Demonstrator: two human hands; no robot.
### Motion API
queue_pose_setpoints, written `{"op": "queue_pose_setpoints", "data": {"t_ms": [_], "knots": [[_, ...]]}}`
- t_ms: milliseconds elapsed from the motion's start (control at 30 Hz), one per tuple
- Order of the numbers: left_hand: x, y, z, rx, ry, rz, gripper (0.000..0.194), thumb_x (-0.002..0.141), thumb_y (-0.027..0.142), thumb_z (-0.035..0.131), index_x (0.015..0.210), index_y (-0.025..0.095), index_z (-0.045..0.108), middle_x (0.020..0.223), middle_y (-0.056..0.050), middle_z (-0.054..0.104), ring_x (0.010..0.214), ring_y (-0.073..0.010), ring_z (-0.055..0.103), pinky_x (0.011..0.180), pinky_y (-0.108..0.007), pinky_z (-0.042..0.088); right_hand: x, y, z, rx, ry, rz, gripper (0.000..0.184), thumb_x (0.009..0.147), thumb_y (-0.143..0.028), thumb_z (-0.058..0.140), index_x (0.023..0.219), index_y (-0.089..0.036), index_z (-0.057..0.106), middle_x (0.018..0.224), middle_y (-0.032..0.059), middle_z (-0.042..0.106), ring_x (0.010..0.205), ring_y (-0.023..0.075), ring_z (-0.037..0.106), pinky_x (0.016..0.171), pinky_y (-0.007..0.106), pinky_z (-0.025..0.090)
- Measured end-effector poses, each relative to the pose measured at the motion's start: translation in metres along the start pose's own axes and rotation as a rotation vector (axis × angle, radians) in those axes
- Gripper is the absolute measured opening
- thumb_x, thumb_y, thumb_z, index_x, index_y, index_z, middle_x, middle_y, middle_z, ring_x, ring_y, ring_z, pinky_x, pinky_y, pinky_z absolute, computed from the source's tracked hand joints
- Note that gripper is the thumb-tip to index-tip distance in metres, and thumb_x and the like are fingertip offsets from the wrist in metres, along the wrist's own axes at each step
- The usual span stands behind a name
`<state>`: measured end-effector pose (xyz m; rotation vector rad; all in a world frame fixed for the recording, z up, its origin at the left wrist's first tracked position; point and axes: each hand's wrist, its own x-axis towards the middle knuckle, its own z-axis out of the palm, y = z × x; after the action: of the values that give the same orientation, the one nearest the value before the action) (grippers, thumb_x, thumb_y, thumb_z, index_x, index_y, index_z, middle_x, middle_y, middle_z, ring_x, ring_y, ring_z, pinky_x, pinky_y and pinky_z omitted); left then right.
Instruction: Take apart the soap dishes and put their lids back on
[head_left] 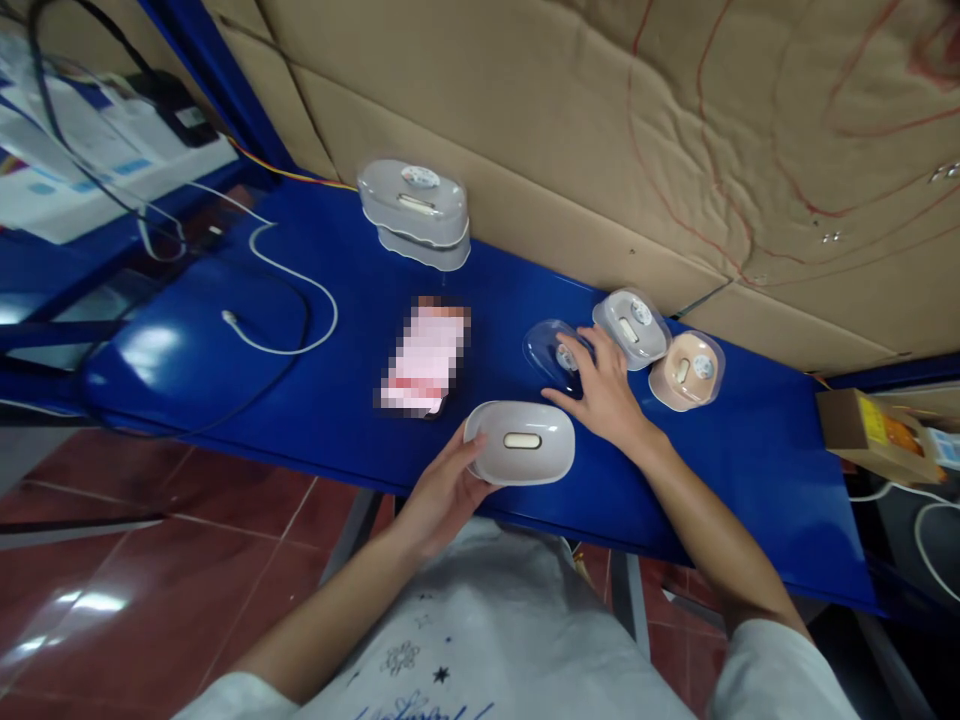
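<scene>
My left hand (454, 490) grips the left end of a light grey oval dish (521, 462), its thumb over the rim. A pale oblong piece is set in the middle of the dish, which is held above the table's front edge. Beside it, my right hand (604, 385) has thumb and fingers around the right end of a clear plastic lid (546, 350) with a round sticker. Just behind that hand stand a grey dish with a clear lid (631, 328) and a peach-coloured lidded dish (684, 370).
Stacked lidded grey dishes (416, 205) stand by the cardboard wall (525, 150). A phone with a blurred screen (424, 360) lies on the blue table (360, 320). A white cable (300, 350) curls at left; a cardboard box (874, 430) is at far right.
</scene>
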<state>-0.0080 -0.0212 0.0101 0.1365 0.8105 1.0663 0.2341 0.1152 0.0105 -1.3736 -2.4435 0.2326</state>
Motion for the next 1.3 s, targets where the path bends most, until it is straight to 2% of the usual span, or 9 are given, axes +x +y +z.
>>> {"op": "queue_pose_setpoints", "data": {"t_ms": [67,133,267,400,567,833,1067,1167,1300], "knots": [[0.001,0.000,0.000,0.007,0.001,-0.006,0.062,0.090,0.042,0.085,0.147,0.027,0.065,0.136,-0.009,0.074,0.124,-0.0286,0.069,0.096,-0.038,0.062,-0.003,0.000,-0.004,0.068,-0.018,0.044,0.075,0.098,-0.057,0.071,0.163,-0.027,0.046,0.171,0.0194,0.040,0.161,0.0438,0.037,0.127,0.072,0.036],[0.003,0.001,-0.001,-0.006,-0.007,-0.026,0.058,0.094,0.044,0.081,0.147,0.026,0.064,0.141,-0.010,0.072,0.132,-0.0314,0.065,0.103,-0.044,0.061,-0.006,-0.002,-0.014,0.184,-0.033,0.038,0.069,0.100,-0.052,0.069,0.161,-0.027,0.048,0.170,0.0185,0.044,0.159,0.0389,0.044,0.127,0.066,0.040],[0.004,0.003,-0.003,-0.034,-0.055,-0.074,0.055,0.097,0.052,0.075,0.142,0.022,0.067,0.143,-0.013,0.071,0.136,-0.0345,0.063,0.106,-0.049,0.059,-0.022,-0.021,-0.039,0.411,-0.145,-0.181,0.069,0.099,-0.045,0.072,0.161,-0.031,0.047,0.171,0.0131,0.046,0.158,0.0328,0.046,0.128,0.057,0.043],[0.004,0.003,-0.004,-0.038,-0.126,-0.053,0.054,0.098,0.059,0.073,0.136,0.020,0.072,0.134,-0.014,0.076,0.128,-0.0347,0.068,0.101,-0.047,0.059,-0.041,-0.048,-0.049,0.387,-0.242,-0.344,0.068,0.096,-0.035,0.075,0.159,-0.032,0.051,0.173,0.0115,0.043,0.160,0.0337,0.043,0.128,0.059,0.043],[0.005,0.000,-0.008,-0.021,-0.131,-0.015,0.051,0.095,0.056,0.077,0.132,0.021,0.073,0.134,-0.014,0.076,0.123,-0.0327,0.070,0.095,-0.042,0.061,-0.050,-0.062,-0.041,0.331,-0.242,-0.379,0.067,0.094,-0.028,0.073,0.158,-0.030,0.052,0.172,0.0123,0.044,0.163,0.0343,0.038,0.127,0.062,0.044],[0.006,-0.004,-0.015,0.038,-0.193,0.041,0.058,0.091,0.053,0.084,0.140,0.026,0.068,0.126,-0.009,0.078,0.106,-0.0252,0.075,0.087,-0.035,0.061,-0.053,-0.057,-0.032,0.380,-0.206,-0.399,0.069,0.092,-0.027,0.075,0.157,-0.029,0.050,0.172,0.0130,0.041,0.163,0.0340,0.036,0.130,0.062,0.041],[0.005,-0.009,-0.013,0.141,-0.279,0.145,0.068,0.077,0.035,0.098,0.138,0.029,0.070,0.141,-0.010,0.072,0.135,-0.0329,0.064,0.113,-0.042,0.049,-0.061,-0.052,-0.023,0.321,-0.141,-0.445,0.083,0.088,-0.025,0.074,0.164,-0.033,0.041,0.173,0.0102,0.039,0.160,0.0367,0.039,0.127,0.063,0.046],[0.005,-0.008,-0.011,0.128,-0.268,0.134,0.069,0.077,0.031,0.097,0.140,0.029,0.070,0.145,-0.011,0.070,0.140,-0.0353,0.061,0.118,-0.047,0.046,-0.068,-0.049,-0.017,0.246,-0.053,-0.457,0.091,0.089,-0.027,0.076,0.169,-0.037,0.034,0.177,0.0084,0.034,0.161,0.0406,0.038,0.123,0.066,0.048],[0.005,-0.006,-0.010,0.136,-0.256,0.122,0.072,0.074,0.025,0.098,0.140,0.028,0.069,0.147,-0.012,0.069,0.141,-0.0360,0.061,0.119,-0.049,0.045,-0.072,-0.046,-0.013,0.221,-0.069,-0.489,0.095,0.089,-0.029,0.077,0.171,-0.036,0.030,0.179,0.0076,0.030,0.161,0.0418,0.037,0.122,0.066,0.049]]}}
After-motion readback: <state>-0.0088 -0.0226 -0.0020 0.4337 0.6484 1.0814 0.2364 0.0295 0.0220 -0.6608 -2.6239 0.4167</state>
